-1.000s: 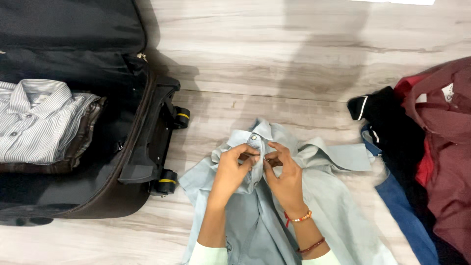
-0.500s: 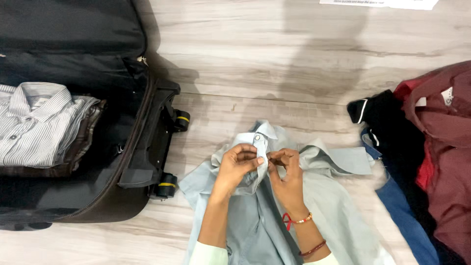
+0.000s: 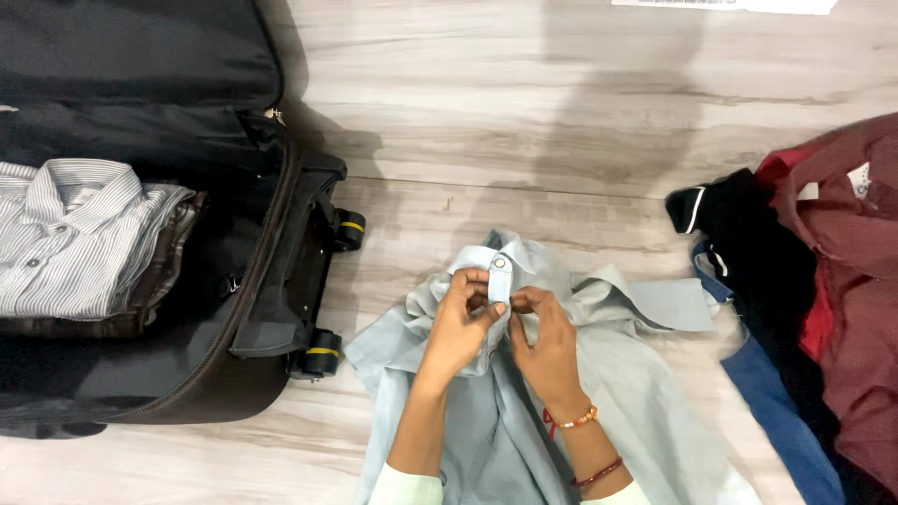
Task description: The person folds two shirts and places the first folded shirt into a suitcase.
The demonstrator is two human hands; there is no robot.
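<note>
A person's two hands work at the collar of a pale grey-blue shirt [image 3: 617, 393] spread front-up on a light wood-grain floor [image 3: 561, 122]. The left hand [image 3: 458, 323] has its grip clamped on the collar's button tab, thumb and fingertips pinching the small strip of cloth that stands up between the hands. The right hand [image 3: 547, 346], with a beaded bracelet and a dark band at the wrist, has its grip closed on the collar fabric just beside it, so the fingertips of both hands nearly meet. To the left, an open dark suitcase [image 3: 215, 309] lies on its wheels' side, holding a folded white-and-grey striped shirt [image 3: 75, 238] stacked on a darker folded garment. To the right, well apart from the hands, lies a heap of clothes [image 3: 823, 318]: maroon and red on top, black beneath, and a blue piece trailing toward the lower edge.
</note>
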